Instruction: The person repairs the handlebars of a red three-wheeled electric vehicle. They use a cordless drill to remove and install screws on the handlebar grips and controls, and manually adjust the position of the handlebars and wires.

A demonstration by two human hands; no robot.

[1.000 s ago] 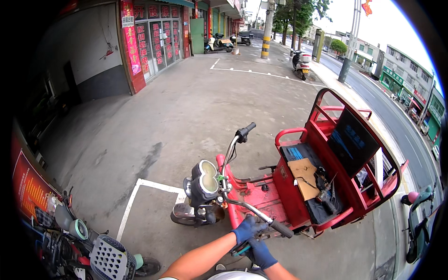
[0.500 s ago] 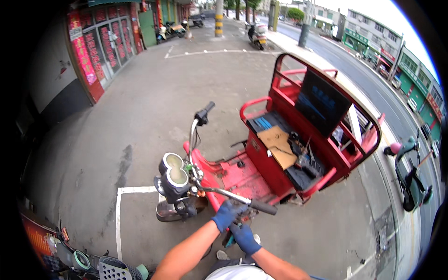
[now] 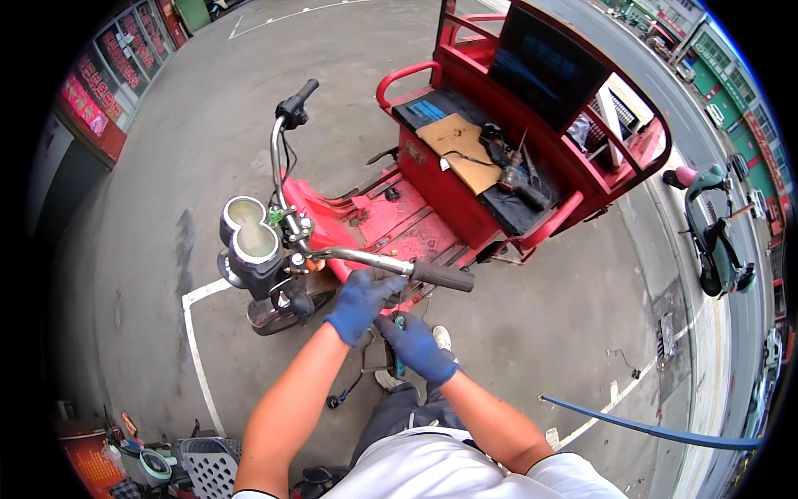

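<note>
Both my hands wear blue work gloves and meet just below the right handlebar [image 3: 366,256] of a red cargo tricycle [image 3: 453,224]. My left hand [image 3: 360,305] is closed, its fingers at the bar's underside near the black rubber grip [image 3: 445,276]; whatever it pinches is hidden. My right hand [image 3: 420,348], close beside it, is wrapped round a teal-handled hand tool [image 3: 400,366], whose working end I cannot make out. A dark cable [image 3: 353,385] hangs below my hands and ends in a small black plug [image 3: 333,401].
On the tricycle's seat lie a cardboard sheet [image 3: 461,154] and a power drill [image 3: 522,185]. The twin gauge cluster [image 3: 251,229] fronts the handlebar. A parked scooter [image 3: 715,224] stands at right, a blue pole [image 3: 648,426] lower right, a grey perforated basket [image 3: 210,467] lower left.
The view has tilted down, so the tricycle sits higher and further left. My hands stay together under the handlebar; more of my legs, the hanging cable and the blue pole now show.
</note>
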